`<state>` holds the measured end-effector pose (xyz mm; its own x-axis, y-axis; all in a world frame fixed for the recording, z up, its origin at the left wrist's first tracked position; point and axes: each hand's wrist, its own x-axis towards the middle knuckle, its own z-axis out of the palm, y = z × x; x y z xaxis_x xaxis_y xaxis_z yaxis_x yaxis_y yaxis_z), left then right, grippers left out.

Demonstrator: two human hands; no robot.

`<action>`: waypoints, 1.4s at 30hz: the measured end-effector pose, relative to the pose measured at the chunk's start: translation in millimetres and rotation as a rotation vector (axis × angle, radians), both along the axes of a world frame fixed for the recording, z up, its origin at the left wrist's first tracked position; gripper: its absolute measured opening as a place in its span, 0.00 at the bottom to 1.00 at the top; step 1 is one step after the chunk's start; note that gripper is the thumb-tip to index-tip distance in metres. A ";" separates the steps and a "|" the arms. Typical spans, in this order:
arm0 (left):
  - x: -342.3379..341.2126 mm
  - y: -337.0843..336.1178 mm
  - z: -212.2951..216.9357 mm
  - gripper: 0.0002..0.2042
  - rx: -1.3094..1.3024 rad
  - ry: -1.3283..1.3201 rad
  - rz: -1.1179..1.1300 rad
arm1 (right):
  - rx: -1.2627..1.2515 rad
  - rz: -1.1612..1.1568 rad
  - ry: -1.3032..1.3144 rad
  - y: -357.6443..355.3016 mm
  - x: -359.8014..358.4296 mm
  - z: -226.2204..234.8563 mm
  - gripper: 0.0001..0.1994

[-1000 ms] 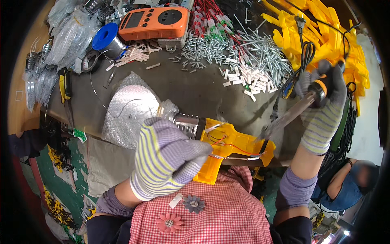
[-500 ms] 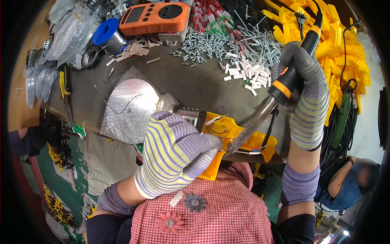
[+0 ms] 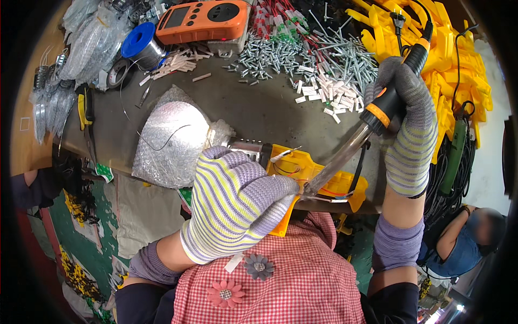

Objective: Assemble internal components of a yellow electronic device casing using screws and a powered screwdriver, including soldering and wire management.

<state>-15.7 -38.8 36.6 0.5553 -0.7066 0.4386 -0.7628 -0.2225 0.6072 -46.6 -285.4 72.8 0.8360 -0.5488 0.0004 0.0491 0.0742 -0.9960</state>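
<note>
A worker in striped knit gloves bends over a yellow plastic housing (image 3: 307,173) at the near edge of a cluttered table (image 3: 259,110). The left hand (image 3: 237,208) is closed over the housing's near end, its fingers wrapped tight, apparently to pin the part steady against the table edge. The right hand (image 3: 404,132) has its fingers clenched around the orange-and-black handle of a soldering iron (image 3: 372,121), held slanted so the long metal barrel runs down and left, its tip meeting the thin wires (image 3: 286,162) inside the open housing, just beside the left fingertips. A silvery cylinder (image 3: 248,148) juts from the housing's far end.

Supplies lie within arm's reach: a sheet of bubble wrap (image 3: 170,140) to the left, a blue spool of solder wire (image 3: 139,46) and an orange meter (image 3: 208,20) at the back, heaps of screws (image 3: 302,54) and short white sleeves (image 3: 324,100) in the middle, and a stack of matching yellow housings (image 3: 458,70) to the right. Another person (image 3: 469,243) sits low at the right.
</note>
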 end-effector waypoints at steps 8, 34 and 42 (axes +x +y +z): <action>-4.9 5.3 3.9 0.09 0.007 -0.075 0.039 | -0.034 0.023 -0.001 -5.4 -4.9 -4.2 0.14; 67.0 13.0 -27.7 0.11 0.236 -0.058 0.283 | -1.239 0.015 -0.350 -72.6 138.8 -24.6 0.17; 67.1 -6.5 -39.5 0.07 0.147 -0.143 0.427 | -1.881 0.020 0.025 -129.0 136.6 -33.0 0.28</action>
